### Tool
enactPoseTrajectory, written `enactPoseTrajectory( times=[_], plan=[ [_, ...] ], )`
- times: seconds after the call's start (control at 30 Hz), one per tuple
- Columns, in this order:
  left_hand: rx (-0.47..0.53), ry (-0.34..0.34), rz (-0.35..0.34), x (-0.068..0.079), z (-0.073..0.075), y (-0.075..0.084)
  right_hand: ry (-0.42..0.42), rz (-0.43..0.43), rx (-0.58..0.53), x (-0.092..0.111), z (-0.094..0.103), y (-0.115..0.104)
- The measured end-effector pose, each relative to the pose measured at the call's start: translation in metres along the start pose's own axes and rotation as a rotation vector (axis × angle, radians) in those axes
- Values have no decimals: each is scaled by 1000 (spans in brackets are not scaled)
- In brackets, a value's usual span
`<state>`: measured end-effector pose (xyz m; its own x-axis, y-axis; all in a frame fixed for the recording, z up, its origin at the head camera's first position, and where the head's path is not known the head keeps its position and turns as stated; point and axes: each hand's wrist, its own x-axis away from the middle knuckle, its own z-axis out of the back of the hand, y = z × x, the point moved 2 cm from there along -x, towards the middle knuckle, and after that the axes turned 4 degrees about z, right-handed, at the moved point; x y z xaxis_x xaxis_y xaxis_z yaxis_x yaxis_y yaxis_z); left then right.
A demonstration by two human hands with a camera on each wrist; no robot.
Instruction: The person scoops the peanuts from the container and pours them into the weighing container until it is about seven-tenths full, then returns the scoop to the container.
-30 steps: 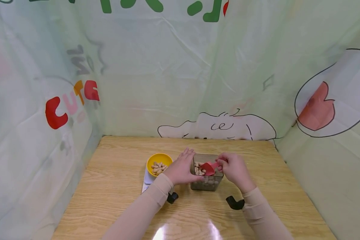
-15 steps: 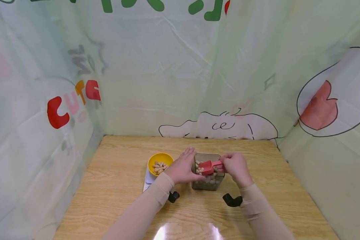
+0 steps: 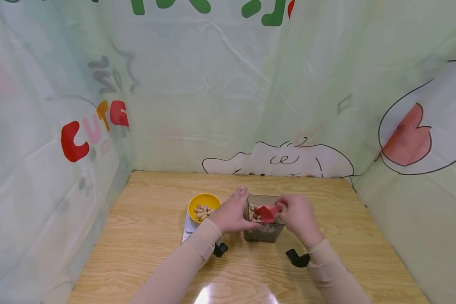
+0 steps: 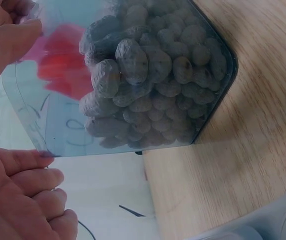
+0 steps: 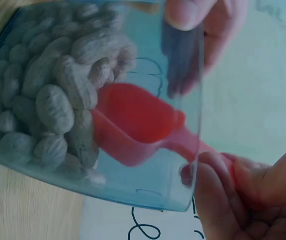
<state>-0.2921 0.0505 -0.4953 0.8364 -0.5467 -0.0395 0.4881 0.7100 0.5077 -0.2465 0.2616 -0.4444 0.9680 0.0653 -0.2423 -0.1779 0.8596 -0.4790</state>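
A see-through smoky plastic container (image 3: 263,236) stands on the table with a heap of peanuts (image 5: 58,107) inside. My left hand (image 3: 232,214) grips its left side, thumb at the near rim and fingers along the far left corner. The right hand (image 3: 298,217) pinches the handle of a red scoop (image 5: 135,117). The scoop's head is inside the container, its front edge against the peanuts. In the left wrist view the red scoop (image 4: 65,70) shows blurred through the wall. To the left, a yellow bowl (image 3: 205,196) holds several peanuts.
The bowl stands on a white scale (image 3: 189,227), partly hidden behind the left forearm. Black bent pieces (image 3: 298,258) sit at both wrists. The wooden table (image 3: 144,219) ends at a printed curtain (image 3: 175,105) at the back and sides.
The scoop has turned and tilted within the container as the right hand shifted slightly to and fro. My left hand keeps its hold on the container.
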Motion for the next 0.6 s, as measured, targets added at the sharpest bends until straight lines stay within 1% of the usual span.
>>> enactPoseTrajectory(
  times=[0.07,0.1,0.17,0.23,0.3,0.37,0.47,0.53,0.6],
  plan=[
    [1,0,-3,0,-1,0,9,77,73,1,0,-2],
    [2,0,-4,0,-1,1,9,95,89,1,-1,-2],
    [-1,0,-5,-1,0,1,-1,84,69,-1,-2,-3],
    [-3,-4,-3,-1,1,1,-5,28,29,-3,-2,-4],
    [3,-5,-2,-1,1,1,-13,-60,-26,-6,-2,-4],
    [6,-5,4,-1,2,1,-28,-158,-124,-8,-3,-4],
    [18,0,12,0,1,0,-30,-289,-301,-10,-5,1],
    [26,3,16,0,-1,1,-26,-352,-429,-11,-7,7],
    [33,4,22,0,-2,1,-20,-389,-514,-11,-9,12]
  ],
)
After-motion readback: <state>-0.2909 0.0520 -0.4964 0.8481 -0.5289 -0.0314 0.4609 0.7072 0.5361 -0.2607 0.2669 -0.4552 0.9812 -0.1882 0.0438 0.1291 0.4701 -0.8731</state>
